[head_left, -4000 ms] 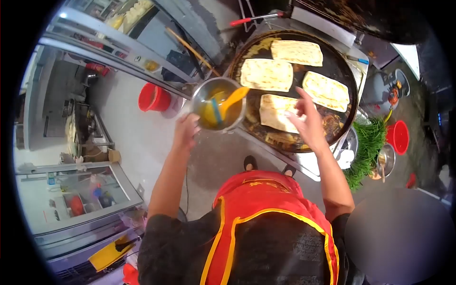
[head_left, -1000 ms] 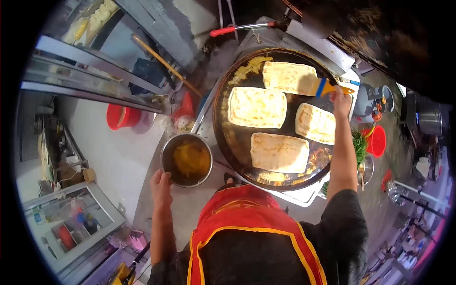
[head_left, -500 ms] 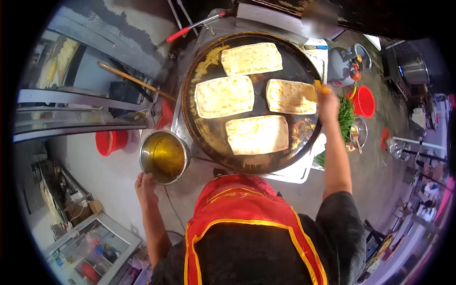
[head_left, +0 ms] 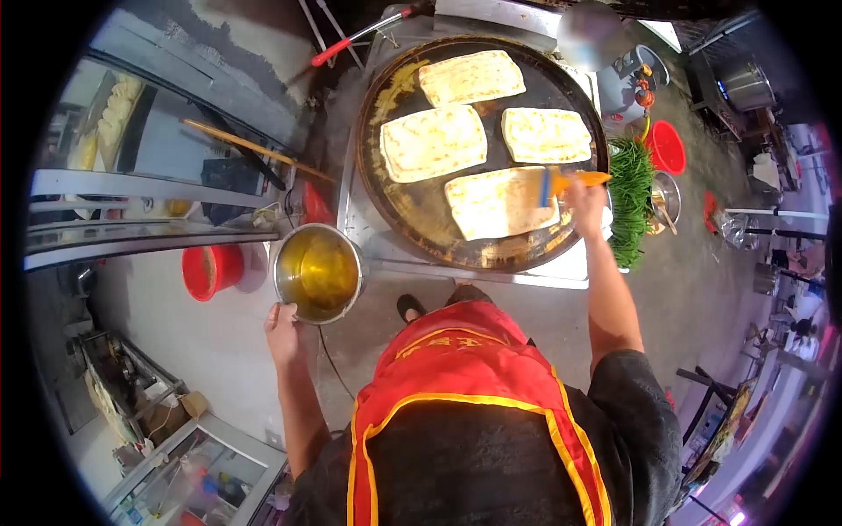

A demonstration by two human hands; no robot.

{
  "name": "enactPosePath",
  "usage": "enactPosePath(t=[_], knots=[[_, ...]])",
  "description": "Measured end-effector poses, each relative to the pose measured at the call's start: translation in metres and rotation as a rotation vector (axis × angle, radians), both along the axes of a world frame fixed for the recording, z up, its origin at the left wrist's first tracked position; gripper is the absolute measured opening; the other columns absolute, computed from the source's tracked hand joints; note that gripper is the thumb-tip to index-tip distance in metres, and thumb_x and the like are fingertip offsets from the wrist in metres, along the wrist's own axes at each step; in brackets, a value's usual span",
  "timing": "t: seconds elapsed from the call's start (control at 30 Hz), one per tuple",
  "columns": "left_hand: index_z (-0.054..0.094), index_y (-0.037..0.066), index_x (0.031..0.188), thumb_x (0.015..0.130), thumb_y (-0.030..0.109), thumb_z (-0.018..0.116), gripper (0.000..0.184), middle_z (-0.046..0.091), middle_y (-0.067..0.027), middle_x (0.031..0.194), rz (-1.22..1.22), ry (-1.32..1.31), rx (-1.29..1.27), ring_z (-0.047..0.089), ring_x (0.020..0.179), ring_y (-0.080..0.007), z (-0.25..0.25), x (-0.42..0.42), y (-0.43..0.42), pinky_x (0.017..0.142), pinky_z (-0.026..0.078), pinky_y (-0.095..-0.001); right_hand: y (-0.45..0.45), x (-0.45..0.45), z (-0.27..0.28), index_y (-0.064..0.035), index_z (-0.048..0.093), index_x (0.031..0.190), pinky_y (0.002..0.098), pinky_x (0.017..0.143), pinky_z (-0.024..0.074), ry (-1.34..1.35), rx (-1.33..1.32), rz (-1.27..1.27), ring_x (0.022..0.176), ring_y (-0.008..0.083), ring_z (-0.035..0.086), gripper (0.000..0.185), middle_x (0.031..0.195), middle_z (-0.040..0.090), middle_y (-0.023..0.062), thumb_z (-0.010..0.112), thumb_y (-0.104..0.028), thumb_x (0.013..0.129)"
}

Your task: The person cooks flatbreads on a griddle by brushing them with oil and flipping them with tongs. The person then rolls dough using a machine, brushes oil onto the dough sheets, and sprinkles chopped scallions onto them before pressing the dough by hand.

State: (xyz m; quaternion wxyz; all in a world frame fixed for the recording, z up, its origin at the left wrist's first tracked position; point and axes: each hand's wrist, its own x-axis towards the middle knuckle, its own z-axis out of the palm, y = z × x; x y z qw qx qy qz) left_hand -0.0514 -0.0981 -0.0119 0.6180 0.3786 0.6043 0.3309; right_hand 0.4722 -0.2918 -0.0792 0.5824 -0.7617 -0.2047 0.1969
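My left hand (head_left: 281, 330) grips the near rim of a metal pot (head_left: 353, 302) that holds yellow oil (head_left: 317, 270). Closed around a pastry brush (head_left: 574, 181) with an orange handle and blue band is my right hand (head_left: 586, 207). The brush's bristles lie over the right part of the nearest flatbread (head_left: 487, 209) and look blurred. Other pale, lightly browned flatbreads sit on the same big round griddle (head_left: 395, 223): one at the left (head_left: 433, 143), one at the right (head_left: 546, 136) and one at the far side (head_left: 472, 77).
Green chives (head_left: 629, 197) lie right of the griddle, near a metal bowl (head_left: 667, 195) and a red basin (head_left: 667, 147). A gas cylinder (head_left: 621, 98) stands behind them. Left are a red bucket (head_left: 210, 270) and a wooden stick (head_left: 254, 149). A red-handled tool (head_left: 338, 51) lies beyond.
My right hand has brought the brush from the griddle's right edge toward me, onto the nearest flatbread. My left hand still holds the pot. The whole view has shifted slightly.
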Motion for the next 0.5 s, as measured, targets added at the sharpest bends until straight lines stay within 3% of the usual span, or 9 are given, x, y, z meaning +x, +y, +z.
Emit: enactPosePath(t=[0.07,0.13,0.2,0.23,0.27,0.3,0.33,0.47,0.5], knots=[[0.057,0.004,0.086,0.079,0.013,0.057,0.012,0.059,-0.0016,0.081,0.005,-0.003,0.003,0.057,0.074,-0.0119,-0.001,-0.014,-0.003,0.069,0.049,-0.0264,-0.003,-0.001,0.044,-0.0008,0.061,0.083,0.0315,0.051,0.0475,-0.325,-0.39,-0.166,0.057,0.018,0.061,0.022,0.065,0.062,0.009,0.056,-0.022,0.086],[0.057,0.004,0.085,0.079,0.012,0.057,0.01,0.059,-0.0012,0.081,-0.004,0.018,-0.009,0.056,0.072,-0.0107,-0.006,-0.033,-0.001,0.066,0.048,-0.0245,0.01,-0.016,0.045,-0.0038,0.063,0.092,0.0396,0.066,0.0494,-0.588,-0.601,-0.015,0.07,0.0317,0.062,0.021,0.075,0.064,0.0144,0.055,-0.022,0.084],[0.055,0.006,0.081,0.079,0.01,0.056,0.005,0.056,0.0007,0.076,-0.004,-0.006,-0.002,0.051,0.066,-0.008,-0.006,-0.041,0.0,0.06,0.042,-0.022,0.041,-0.057,0.022,-0.0058,0.062,0.101,0.041,0.07,0.0489,-0.682,-0.558,0.173,0.077,0.0319,0.062,0.023,0.089,0.064,0.0147,0.056,-0.016,0.081],[0.054,0.008,0.078,0.079,0.009,0.056,0.002,0.053,0.0025,0.073,0.005,-0.04,0.006,0.047,0.062,-0.0059,-0.002,-0.041,-0.003,0.056,0.038,-0.0204,0.059,-0.078,-0.002,-0.0041,0.062,0.1,0.04,0.071,0.049,-0.874,-0.327,0.349,0.081,0.0288,0.062,0.024,0.09,0.064,0.0146,0.055,-0.012,0.078],[0.052,0.009,0.074,0.079,0.007,0.055,0.006,0.05,0.0043,0.069,0.014,-0.073,0.013,0.042,0.058,-0.0038,0.001,-0.042,-0.005,0.051,0.033,-0.0188,0.072,-0.103,-0.028,-0.0024,0.061,0.096,0.0378,0.073,0.0489,-0.943,-0.563,0.531,0.085,0.0266,0.06,0.022,0.088,0.062,0.0151,0.055,-0.009,0.075],[0.052,0.01,0.074,0.079,0.007,0.055,0.007,0.05,0.0046,0.068,0.007,-0.061,0.01,0.041,0.057,-0.0035,0.001,-0.046,-0.005,0.05,0.032,-0.0187,0.083,-0.151,0.011,-0.0016,0.059,0.09,0.0361,0.072,0.0496,-0.917,-0.455,0.575,0.083,0.0272,0.06,0.018,0.084,0.06,0.0147,0.055,-0.009,0.074],[0.051,0.01,0.073,0.079,0.006,0.055,0.008,0.049,0.0048,0.067,-0.001,-0.047,0.008,0.04,0.055,-0.0031,0.001,-0.051,-0.004,0.048,0.031,-0.0187,0.086,-0.173,0.007,-0.0042,0.058,0.087,0.0373,0.07,0.05,-1.111,-0.187,0.597,0.077,0.0293,0.06,0.016,0.081,0.058,0.0132,0.058,-0.012,0.073],[0.05,0.01,0.072,0.079,0.006,0.054,0.009,0.048,0.0048,0.066,-0.003,-0.055,-0.019,0.038,0.053,-0.0029,-0.003,-0.067,-0.004,0.046,0.029,-0.0183,0.064,-0.18,0.048,-0.004,0.059,0.091,0.0347,0.067,0.0498,-0.363,-0.264,0.319,0.073,0.0272,0.062,0.017,0.079,0.062,0.0148,0.054,-0.018,0.082],[0.05,0.01,0.073,0.079,0.006,0.055,0.009,0.048,0.005,0.067,0.008,-0.052,-0.008,0.038,0.053,-0.0029,-0.006,-0.068,-0.005,0.046,0.029,-0.0184,0.049,-0.147,0.022,-0.0016,0.059,0.091,0.0329,0.062,0.0492,-0.138,-0.464,0.202,0.069,0.0223,0.063,0.024,0.075,0.063,0.0142,0.054,-0.024,0.085]])
